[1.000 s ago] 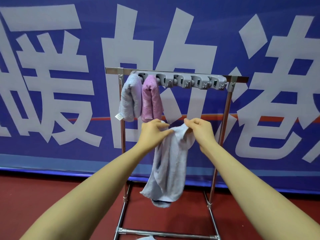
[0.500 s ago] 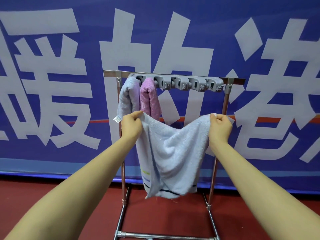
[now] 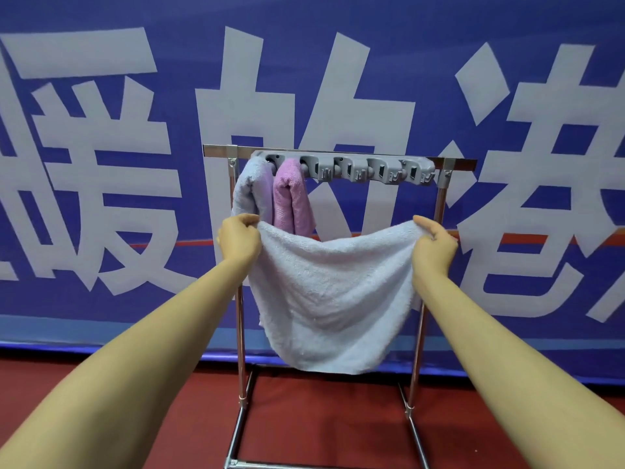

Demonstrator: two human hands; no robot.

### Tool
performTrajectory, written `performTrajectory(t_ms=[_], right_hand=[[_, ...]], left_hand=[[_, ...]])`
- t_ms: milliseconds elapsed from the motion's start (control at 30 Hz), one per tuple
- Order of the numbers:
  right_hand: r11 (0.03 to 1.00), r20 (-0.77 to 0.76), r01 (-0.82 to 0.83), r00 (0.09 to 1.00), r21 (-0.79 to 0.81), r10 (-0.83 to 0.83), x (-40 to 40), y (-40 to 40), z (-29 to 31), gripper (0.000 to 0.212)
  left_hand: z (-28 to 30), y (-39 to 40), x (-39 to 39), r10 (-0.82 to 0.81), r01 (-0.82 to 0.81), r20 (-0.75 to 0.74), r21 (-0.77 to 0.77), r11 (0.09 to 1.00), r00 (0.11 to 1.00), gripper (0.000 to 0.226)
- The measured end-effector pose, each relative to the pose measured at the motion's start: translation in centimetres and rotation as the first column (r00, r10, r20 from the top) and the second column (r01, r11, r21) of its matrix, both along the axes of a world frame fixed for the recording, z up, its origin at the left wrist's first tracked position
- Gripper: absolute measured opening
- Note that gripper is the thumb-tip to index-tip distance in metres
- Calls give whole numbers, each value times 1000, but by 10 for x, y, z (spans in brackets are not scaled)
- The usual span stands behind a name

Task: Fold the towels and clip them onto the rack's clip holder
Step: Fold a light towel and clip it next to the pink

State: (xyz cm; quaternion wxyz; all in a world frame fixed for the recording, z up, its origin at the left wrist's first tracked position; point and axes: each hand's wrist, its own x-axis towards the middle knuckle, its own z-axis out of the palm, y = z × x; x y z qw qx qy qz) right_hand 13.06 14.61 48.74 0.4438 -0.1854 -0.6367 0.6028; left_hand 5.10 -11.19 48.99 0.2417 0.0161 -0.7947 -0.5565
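A pale blue towel (image 3: 333, 296) hangs spread in front of the metal rack (image 3: 439, 211), sagging in the middle. My left hand (image 3: 239, 240) grips its upper left corner and my right hand (image 3: 434, 243) grips its upper right corner. Behind it, a grey clip holder (image 3: 372, 169) runs along the rack's top bar. A folded light blue towel (image 3: 252, 191) hangs from the leftmost clip and a folded pink towel (image 3: 291, 199) from the clip beside it. The clips further right hold nothing.
A blue banner with large white characters (image 3: 101, 164) covers the wall right behind the rack. The floor (image 3: 321, 418) is dark red. The rack's base bars (image 3: 236, 463) lie on the floor near my feet.
My hands have moved apart, from pinching the bunched towel together to holding it stretched wide by its top corners. The view has moved closer to the rack.
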Motion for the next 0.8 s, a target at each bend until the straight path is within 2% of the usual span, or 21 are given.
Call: performTrajectory(t_ms=[67,133,200,300,433,533,633,733,800], right_hand=[[999,24,18,1000,28,-18,-1,2,-1,50],[989,75,65,994,133,-75,-1,2,-3,47],[954,114,126,980,273,-162,-1,3,-5,46],[865,206,142,941,481,-268,-1,7,-8,45],[727,324,67,865,683,-383,1,11,-5,34],[579,316,43,803,814,-504,-1,11,-3,22],[481,279,37,775,876,-567,-2,10,-2,19],[390,245,-7,788,921,-565,-4,8,2,21],[372,257,-44,797,927,-546,-5,7,7,24]], left_hand=[[1,-2,-3,-35,37,43,-30,999,998,44],[2,-4,-5,-97,106,82,-101,989,992,45],[3,-5,-5,-140,177,153,-267,947,978,48],[5,-6,-9,-72,192,240,-525,829,968,39],[6,-7,-13,-28,94,104,-722,685,994,12],[7,-8,-12,17,-38,-35,-819,572,999,18],[7,-9,-15,84,-154,-130,-885,440,988,21],[8,-12,-19,87,-171,-148,-901,398,985,25],[10,-14,-19,86,-164,-142,-903,396,986,24]])
